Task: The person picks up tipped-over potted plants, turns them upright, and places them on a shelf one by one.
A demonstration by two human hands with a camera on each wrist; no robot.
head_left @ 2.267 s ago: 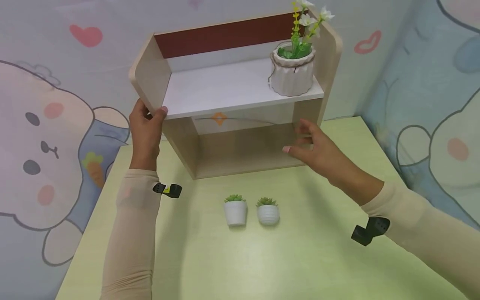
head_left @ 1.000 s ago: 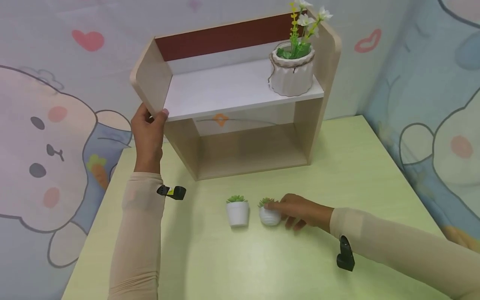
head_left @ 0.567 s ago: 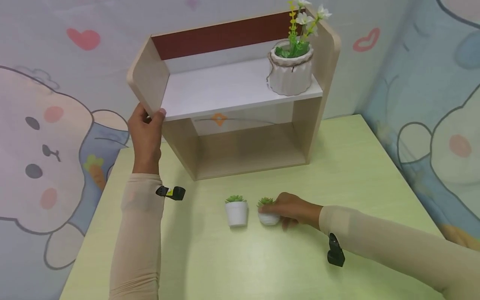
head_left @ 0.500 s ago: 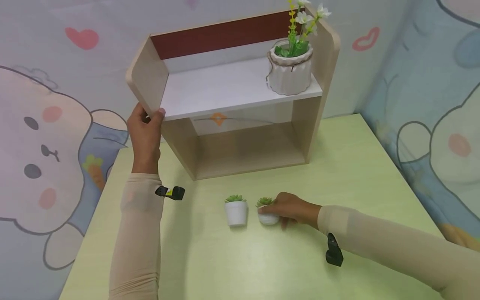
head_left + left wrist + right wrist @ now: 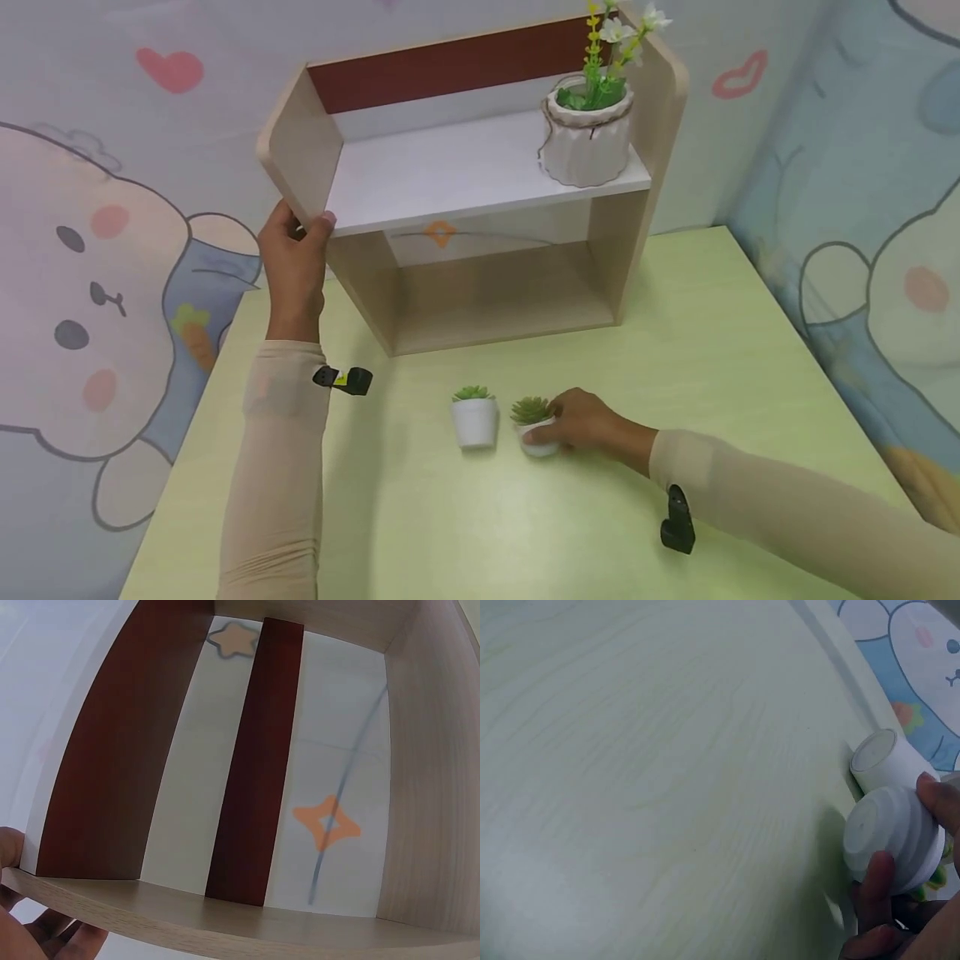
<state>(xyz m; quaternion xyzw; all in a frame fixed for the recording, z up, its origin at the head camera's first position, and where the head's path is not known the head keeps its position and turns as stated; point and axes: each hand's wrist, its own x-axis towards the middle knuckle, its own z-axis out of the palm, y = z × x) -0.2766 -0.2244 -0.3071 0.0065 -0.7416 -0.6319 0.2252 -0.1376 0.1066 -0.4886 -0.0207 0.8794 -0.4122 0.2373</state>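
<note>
My left hand point(image 5: 295, 258) grips the left side panel of a small wooden shelf point(image 5: 457, 185), its thumb on the front edge of the white board. In the left wrist view, the fingers point(image 5: 71, 937) curl around that panel. Over the table, my right hand point(image 5: 588, 425) holds a small round potted succulent point(image 5: 538, 443) between thumb and fingers. The right wrist view shows the pot's ribbed white side and its base point(image 5: 866, 825) tipped toward the camera. Just left of it, a second potted succulent point(image 5: 474, 423) in a taller white pot lies on the table.
A ribbed white flowerpot point(image 5: 587, 146) with twine and artificial flowers stands at the right end of the upper board. The pale green table point(image 5: 450, 533) extends to both sides of the shelf. Behind it hangs a cartoon-printed backdrop point(image 5: 225, 33).
My right hand has moved from the shelf's lower right opening down to the round potted succulent and taken hold, tilting it slightly. My left hand has stayed on the side panel.
</note>
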